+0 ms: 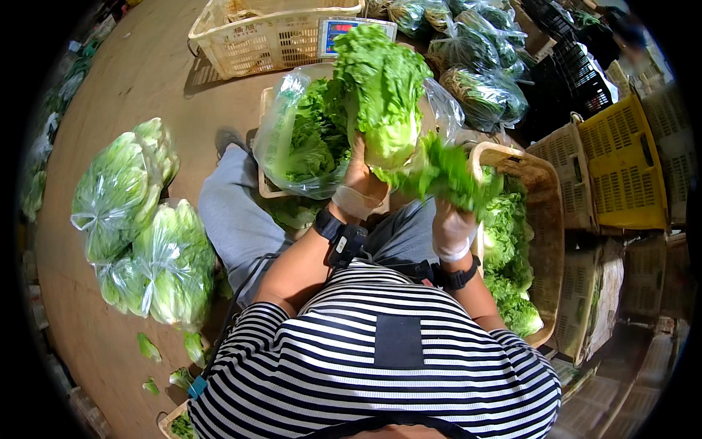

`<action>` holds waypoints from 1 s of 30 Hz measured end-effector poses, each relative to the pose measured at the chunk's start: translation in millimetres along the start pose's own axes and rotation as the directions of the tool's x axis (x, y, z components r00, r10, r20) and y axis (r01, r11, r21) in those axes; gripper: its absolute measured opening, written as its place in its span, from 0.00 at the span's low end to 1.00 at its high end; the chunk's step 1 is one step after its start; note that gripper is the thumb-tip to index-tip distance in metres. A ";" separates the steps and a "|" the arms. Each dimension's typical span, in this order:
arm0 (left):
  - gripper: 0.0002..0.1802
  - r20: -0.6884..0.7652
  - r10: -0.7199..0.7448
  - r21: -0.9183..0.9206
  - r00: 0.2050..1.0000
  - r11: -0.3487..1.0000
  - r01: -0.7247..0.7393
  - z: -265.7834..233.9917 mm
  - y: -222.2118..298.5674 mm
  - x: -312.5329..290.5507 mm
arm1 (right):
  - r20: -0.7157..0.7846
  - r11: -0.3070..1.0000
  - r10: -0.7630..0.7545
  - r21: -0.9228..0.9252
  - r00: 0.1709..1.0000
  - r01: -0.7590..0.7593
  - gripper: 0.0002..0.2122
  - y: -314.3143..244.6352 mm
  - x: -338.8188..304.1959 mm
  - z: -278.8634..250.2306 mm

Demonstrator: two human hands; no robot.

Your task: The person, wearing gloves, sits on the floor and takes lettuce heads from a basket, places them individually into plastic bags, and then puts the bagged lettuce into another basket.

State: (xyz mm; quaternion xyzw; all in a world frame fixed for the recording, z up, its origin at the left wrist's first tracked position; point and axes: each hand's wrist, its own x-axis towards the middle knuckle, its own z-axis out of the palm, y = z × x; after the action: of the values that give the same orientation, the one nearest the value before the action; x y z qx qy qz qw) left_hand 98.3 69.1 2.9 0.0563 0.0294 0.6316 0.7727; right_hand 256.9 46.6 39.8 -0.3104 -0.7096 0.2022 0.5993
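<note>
My left hand (361, 183), in a pale thin glove, grips a large head of leafy lettuce (382, 95) near its pale base and holds it up. In my gloved right hand (452, 228) are loose lettuce leaves (457, 175), smeared by motion, just right of the head's base. Beyond my left hand, an open clear plastic bag (281, 139) holds more green lettuce (314, 135) and sits in a crate. Close by my right forearm stands a beige crate (545, 190) with several lettuce heads (504, 241) in it.
Tied bags of lettuce (139, 227) lie on the floor at left, with scattered leaves (148, 347) nearer me. A large cream crate (267, 40) and a digital scale display (344, 31) stand ahead. Bagged greens (482, 66) and a yellow crate (621, 161) are at right.
</note>
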 end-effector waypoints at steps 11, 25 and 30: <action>0.38 0.149 -0.002 -0.219 0.989 0.975 0.035 8.8 11.2 -0.9 | -0.311 0.724 0.558 0.636 0.769 -0.268 0.12 -6.9 29.7 -43.9; 0.42 0.021 0.450 0.922 0.893 0.338 -0.192 -19.7 32.7 -52.4 | 0.094 0.979 0.180 0.078 0.979 -0.187 0.45 -49.2 82.2 1.2; 0.52 0.408 0.084 0.786 0.909 -0.539 -0.303 27.1 30.0 -52.9 | 0.616 -0.097 0.591 0.696 0.521 -0.712 0.37 39.3 -17.0 -28.6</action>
State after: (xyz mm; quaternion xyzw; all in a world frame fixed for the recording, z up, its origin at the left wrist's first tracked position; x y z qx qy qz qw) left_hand 61.7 21.9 32.2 0.7327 0.4917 0.4291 0.1931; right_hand 294.1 61.0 7.3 -0.2071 -0.2437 0.8402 0.4380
